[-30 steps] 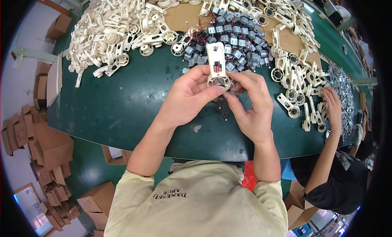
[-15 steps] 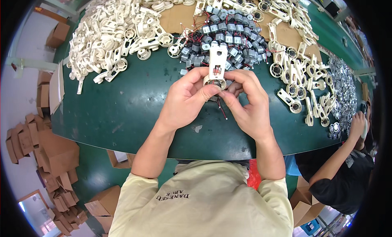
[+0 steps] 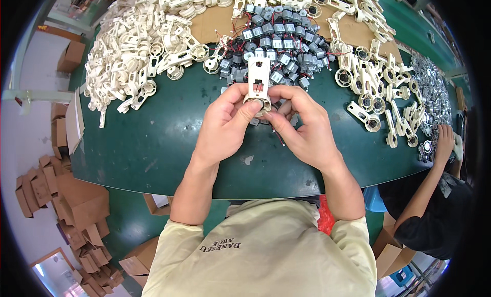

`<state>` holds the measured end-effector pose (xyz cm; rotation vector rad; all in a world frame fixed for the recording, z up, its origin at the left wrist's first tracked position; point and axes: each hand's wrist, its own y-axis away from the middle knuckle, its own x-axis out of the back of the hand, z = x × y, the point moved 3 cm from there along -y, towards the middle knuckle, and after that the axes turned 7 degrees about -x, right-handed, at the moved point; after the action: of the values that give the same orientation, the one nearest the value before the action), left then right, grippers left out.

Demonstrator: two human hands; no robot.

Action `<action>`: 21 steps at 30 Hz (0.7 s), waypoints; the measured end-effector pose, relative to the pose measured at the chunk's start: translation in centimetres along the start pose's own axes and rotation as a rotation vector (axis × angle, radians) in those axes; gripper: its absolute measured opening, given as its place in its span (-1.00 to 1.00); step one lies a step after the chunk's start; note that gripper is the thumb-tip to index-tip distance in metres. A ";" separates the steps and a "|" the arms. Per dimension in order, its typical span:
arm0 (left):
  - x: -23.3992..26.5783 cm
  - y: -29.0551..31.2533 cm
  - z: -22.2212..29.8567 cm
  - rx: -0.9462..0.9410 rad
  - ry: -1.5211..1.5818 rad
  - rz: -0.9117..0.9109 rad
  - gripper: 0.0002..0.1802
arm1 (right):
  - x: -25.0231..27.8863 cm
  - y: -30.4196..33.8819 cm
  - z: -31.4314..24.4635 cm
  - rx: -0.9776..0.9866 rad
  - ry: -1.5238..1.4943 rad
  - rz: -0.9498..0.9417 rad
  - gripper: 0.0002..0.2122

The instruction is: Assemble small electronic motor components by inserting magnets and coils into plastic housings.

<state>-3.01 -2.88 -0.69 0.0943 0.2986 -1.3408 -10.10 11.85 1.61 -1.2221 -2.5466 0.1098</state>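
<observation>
A white plastic housing (image 3: 259, 72) with a slotted arm and a round ring end is held up in front of me, ring end toward me. My left hand (image 3: 223, 127) is closed on its ring, the thumb pressed into the opening. From the other side my right hand (image 3: 306, 127) pinches the same ring, thumb at the near rim and index finger behind. Red and dark wires (image 3: 280, 138) hang below the right fingers. What sits inside the ring is mostly covered by my thumbs. Just beyond lies a heap of small grey motors (image 3: 279, 43) with red wires.
White housings are piled high at the left (image 3: 128, 56); more housings, some with dark centres (image 3: 368, 103), lie at the right. Shiny metal parts (image 3: 432, 92) cover the table's right end, where a co-worker's hand (image 3: 445, 143) reaches in. Cardboard boxes (image 3: 84, 197) stand on the floor at left.
The housing and both hands have shifted slightly left in the picture, with the whole scene moving a little. The left thumb stays on the ring. The co-worker's hand has moved slightly.
</observation>
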 end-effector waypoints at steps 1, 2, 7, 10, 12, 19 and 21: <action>-0.2 0.0 0.0 0.003 -0.002 -0.003 -0.71 | 0.0 0.0 0.0 -0.003 0.025 -0.007 -0.71; -0.4 0.1 0.0 -0.004 -0.016 0.030 -0.72 | 0.0 0.0 0.2 -0.004 0.023 -0.004 -0.71; -0.7 0.0 0.1 0.009 -0.016 0.083 -0.72 | -0.2 -0.2 0.6 -0.028 -0.015 0.037 -0.74; -0.9 -0.2 0.2 0.047 0.033 0.056 -0.65 | 0.0 -0.4 1.5 -0.089 -0.110 0.052 -0.77; -1.4 -0.1 0.7 0.009 0.021 -0.002 -0.61 | 0.3 -0.4 1.7 -0.146 -0.173 0.060 -0.79; -1.5 -0.6 0.5 0.017 0.124 0.002 -0.54 | 1.8 -0.6 2.6 -0.218 -0.219 0.137 -0.81; 1.0 -0.9 1.1 -0.039 -0.174 0.165 -0.66 | 4.1 -1.4 2.4 -0.198 -0.075 0.303 -0.82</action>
<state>-3.47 -4.33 0.20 -0.0303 0.1656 -1.1702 -14.31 14.29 0.66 -1.7054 -2.4616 -0.0306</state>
